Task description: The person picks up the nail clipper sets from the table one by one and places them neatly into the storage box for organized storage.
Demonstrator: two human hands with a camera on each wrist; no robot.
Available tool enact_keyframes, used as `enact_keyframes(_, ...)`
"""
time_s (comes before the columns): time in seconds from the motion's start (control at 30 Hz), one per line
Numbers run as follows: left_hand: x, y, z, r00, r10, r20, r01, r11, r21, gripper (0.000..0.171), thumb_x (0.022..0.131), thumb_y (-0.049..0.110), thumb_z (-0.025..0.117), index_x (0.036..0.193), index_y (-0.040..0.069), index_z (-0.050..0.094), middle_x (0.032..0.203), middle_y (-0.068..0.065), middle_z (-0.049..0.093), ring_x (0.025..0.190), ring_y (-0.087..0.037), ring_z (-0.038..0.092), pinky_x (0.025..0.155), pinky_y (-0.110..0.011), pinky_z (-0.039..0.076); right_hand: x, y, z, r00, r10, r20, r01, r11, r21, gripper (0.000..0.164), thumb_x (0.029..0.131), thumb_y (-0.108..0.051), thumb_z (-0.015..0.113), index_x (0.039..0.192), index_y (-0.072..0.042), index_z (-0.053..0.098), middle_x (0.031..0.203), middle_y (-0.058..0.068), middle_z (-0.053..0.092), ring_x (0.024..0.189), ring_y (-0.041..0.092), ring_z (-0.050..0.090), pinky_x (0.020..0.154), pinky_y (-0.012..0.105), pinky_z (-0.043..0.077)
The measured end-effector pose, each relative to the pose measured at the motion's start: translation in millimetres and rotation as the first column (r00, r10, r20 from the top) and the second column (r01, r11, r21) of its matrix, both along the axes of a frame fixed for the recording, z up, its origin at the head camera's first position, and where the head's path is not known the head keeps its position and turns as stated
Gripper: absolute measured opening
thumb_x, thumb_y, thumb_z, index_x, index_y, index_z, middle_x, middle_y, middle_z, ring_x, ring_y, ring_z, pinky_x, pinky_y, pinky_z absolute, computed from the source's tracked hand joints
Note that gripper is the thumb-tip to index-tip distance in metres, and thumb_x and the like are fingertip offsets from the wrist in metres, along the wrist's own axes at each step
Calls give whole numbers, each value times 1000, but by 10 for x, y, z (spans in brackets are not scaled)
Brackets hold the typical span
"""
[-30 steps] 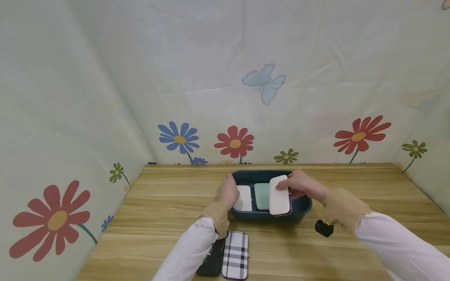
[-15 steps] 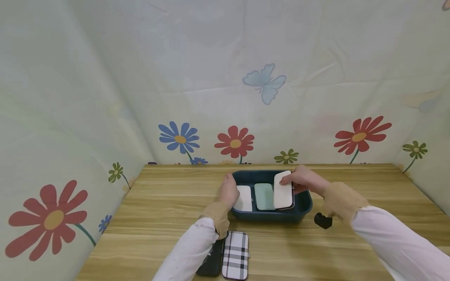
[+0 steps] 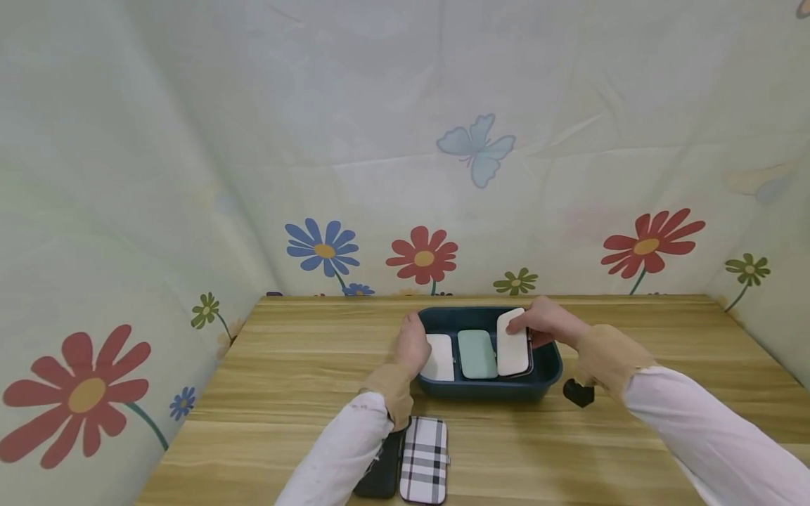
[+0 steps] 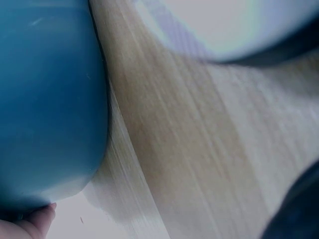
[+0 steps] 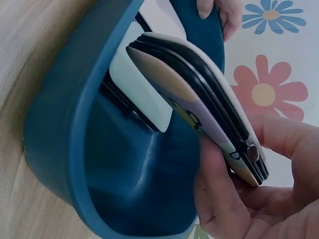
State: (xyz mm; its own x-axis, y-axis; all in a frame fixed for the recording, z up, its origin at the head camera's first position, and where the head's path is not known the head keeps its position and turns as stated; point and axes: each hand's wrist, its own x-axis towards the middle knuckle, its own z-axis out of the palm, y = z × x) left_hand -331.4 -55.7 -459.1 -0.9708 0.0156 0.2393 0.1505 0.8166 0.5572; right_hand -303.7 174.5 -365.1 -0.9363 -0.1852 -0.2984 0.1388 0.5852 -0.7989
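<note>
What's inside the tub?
A white case and a green case; the right hand holds a third case above the tub's floor. Anything beneath the first two is covered.

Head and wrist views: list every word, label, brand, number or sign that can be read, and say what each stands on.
None can be read in any view.
Held case, in the right hand: dark marks on its printed face, too small and blurred to tell whether they are lettering.
Green case, white case, plaid case, blue tub: no legible text on the sides that show.
Backdrop: flowers and a butterfly, no words.
</note>
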Motion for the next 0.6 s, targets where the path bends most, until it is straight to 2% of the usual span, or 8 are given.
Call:
enact_keyframes(0.37,-46,7,-37,1000,14,18,-14,1000,-2,50,77,-11,60,122,-10,39,118,-25,47,100,-29,54,85,-34,44,-48,-11,-35,1000,-2,16,1,998,58,26,79,-8,64,91,14,58,78,12,61,66,22,62,65,39,52)
enact_keyframes(0.6,-54,1,-49,1000,6,1,-6,1000,-8,47,77,-10,61,120,-11,39,115,-24,48,97,-29,55,84,-34,45,-69,-35,-67,1000,-2,15,1,997,71,27,78,-5,64,92,16,55,79,15,60,67,24,62,65,40,52)
